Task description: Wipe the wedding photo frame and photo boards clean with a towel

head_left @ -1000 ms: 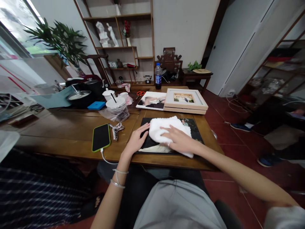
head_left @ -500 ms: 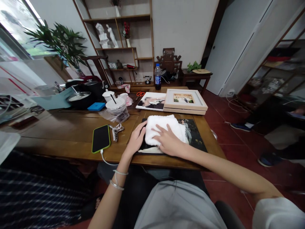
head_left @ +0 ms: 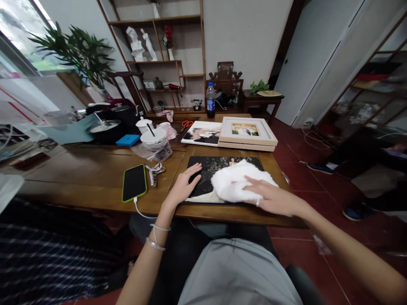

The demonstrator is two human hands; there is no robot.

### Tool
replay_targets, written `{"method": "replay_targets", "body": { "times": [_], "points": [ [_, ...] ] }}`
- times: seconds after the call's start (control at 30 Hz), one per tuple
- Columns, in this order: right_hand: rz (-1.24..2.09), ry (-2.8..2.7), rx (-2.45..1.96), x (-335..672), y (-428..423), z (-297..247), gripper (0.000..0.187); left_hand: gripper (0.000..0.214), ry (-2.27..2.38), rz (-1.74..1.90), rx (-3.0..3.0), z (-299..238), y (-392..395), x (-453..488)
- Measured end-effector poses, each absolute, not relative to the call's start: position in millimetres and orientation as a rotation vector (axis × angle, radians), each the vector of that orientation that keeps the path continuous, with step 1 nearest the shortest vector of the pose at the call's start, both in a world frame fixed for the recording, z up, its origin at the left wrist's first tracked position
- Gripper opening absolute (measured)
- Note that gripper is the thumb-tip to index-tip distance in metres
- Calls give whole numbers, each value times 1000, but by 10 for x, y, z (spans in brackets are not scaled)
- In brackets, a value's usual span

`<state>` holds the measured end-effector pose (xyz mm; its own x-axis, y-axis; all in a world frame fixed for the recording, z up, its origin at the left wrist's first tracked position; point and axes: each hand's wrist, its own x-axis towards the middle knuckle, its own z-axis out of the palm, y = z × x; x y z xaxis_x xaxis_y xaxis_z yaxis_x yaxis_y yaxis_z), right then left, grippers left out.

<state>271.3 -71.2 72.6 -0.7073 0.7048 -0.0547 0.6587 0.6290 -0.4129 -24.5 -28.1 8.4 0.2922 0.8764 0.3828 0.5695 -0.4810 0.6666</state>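
Note:
A white fluffy towel [head_left: 237, 186] lies bunched on a dark photo panel [head_left: 206, 169]. My right hand [head_left: 270, 195] is closed on the towel's right part, pressing it against the panel, some fingertips sunk in the pile. A ring shows on this hand. At the panel's left edge my left hand [head_left: 186, 184] rests flat, fingers stretched out and thumb apart, with nothing in it. The uncovered part of the panel shows dark foliage, part of a figure at the top and a pale dress hem at the lower left.
Behind the panel are a pale framed picture [head_left: 248, 131] and a photo print [head_left: 202, 133]. A phone [head_left: 135, 183] on a cable, crumpled foil [head_left: 155, 173], a bagged cup [head_left: 154, 142] and a blue box [head_left: 127, 140] stand left. A bottle [head_left: 210, 101] stands at the back.
My right hand has moved the towel to the right, uncovering the panel's left and upper parts. The towel is more bunched. My left hand stays at the left edge.

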Motion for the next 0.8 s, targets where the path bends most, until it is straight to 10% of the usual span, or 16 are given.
{"method": "replay_targets", "body": {
  "times": [0.8],
  "points": [
    [358,-2521,-1134,2024,201,662,37,41,1293,964,2167,130,-292,-265]
  ]
}}
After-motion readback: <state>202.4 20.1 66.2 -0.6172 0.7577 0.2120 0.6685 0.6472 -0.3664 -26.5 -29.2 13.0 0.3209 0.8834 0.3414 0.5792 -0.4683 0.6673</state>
